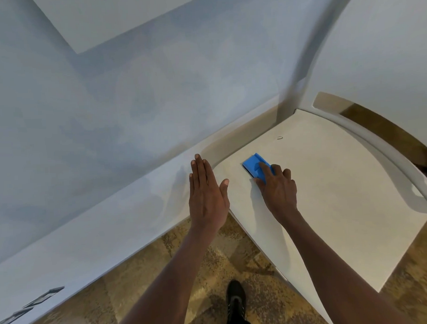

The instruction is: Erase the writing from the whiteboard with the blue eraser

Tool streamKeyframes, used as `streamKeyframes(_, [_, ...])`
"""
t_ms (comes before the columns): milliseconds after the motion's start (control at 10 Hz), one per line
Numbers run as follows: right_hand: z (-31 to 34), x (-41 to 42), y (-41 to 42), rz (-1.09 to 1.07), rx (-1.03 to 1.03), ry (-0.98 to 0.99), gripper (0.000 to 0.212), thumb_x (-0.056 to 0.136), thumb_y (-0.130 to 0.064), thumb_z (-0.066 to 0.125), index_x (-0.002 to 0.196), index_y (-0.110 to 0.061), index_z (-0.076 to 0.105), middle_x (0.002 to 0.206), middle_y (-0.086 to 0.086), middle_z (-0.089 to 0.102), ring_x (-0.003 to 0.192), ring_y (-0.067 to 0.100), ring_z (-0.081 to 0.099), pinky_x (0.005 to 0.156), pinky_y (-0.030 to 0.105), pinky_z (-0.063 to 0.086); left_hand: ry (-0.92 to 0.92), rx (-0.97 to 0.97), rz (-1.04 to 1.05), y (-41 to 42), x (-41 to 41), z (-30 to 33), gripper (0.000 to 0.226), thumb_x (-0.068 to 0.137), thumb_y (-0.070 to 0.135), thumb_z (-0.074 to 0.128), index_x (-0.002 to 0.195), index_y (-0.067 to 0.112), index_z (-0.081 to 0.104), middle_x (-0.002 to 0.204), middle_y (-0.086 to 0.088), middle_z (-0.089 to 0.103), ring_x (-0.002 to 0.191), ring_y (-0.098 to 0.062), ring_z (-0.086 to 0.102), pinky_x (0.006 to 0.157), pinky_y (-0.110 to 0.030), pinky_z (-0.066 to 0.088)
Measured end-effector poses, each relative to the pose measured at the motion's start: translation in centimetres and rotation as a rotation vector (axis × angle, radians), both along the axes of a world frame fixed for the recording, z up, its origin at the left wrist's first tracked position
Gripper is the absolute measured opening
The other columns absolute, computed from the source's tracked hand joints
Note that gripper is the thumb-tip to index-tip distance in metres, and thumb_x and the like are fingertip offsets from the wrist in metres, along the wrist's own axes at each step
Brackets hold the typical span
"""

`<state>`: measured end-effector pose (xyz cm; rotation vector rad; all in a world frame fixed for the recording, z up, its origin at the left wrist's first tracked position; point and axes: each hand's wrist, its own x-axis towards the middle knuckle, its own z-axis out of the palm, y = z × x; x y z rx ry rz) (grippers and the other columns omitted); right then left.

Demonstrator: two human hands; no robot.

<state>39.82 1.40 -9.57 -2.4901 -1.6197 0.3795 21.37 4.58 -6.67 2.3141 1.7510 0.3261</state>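
A white whiteboard (331, 193) lies flat and low, in the right half of the view. One small dark pen mark (279, 138) shows near its far edge. The blue eraser (253, 165) rests on the board near its left edge, and my right hand (278, 187) presses down on it with fingers curled over its top. My left hand (206, 194) is flat with fingers straight and together, held at the board's left edge beside the wall, holding nothing.
A pale blue-white wall (107, 117) fills the left and top. Two wall sockets (30, 304) sit low at bottom left. A white curved chair or frame (377, 135) borders the board's far right. Patterned brown carpet (188, 273) and my black shoe (235, 300) lie below.
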Motion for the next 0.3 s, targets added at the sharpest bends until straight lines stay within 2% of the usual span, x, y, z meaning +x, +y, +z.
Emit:
streamKeyframes(100, [-0.5, 0.0, 0.2, 0.006, -0.015, -0.041, 0.056, 0.100, -0.050, 0.047, 0.148, -0.023, 0.037, 0.137, 0.015, 0.049, 0.109, 0.033, 0.051, 0.084, 0.044, 0.049, 0.004, 0.019, 0.014, -0.1, -0.2, 0.4, 0.073, 0.107, 0.042, 0.039, 0.161, -0.002, 0.016, 0.171, -0.017, 0.008, 0.158, -0.032, 0.010, 0.125, -0.039, 0.010])
streamKeyframes(200, [-0.4, -0.5, 0.0, -0.021, 0.082, -0.099, 0.058, 0.097, -0.048, 0.054, 0.144, -0.016, 0.043, 0.139, 0.021, 0.047, 0.117, 0.039, 0.050, 0.092, 0.049, 0.047, -0.018, 0.051, 0.020, 0.2, -1.0, 1.0, 0.073, 0.107, 0.044, 0.036, 0.161, -0.001, 0.016, 0.171, -0.017, 0.008, 0.158, -0.030, 0.008, 0.125, -0.039, 0.009])
streamKeyframes(300, [0.6, -2.2, -0.2, 0.004, 0.275, -0.132, 0.051, 0.097, -0.039, 0.057, 0.137, -0.009, 0.049, 0.135, 0.022, 0.050, 0.114, 0.037, 0.051, 0.094, 0.048, 0.048, -0.035, 0.089, 0.032, 0.4, -1.9, 2.2, 0.075, 0.106, 0.047, 0.023, 0.161, -0.003, 0.016, 0.171, -0.018, 0.006, 0.158, -0.032, 0.007, 0.127, -0.040, 0.011])
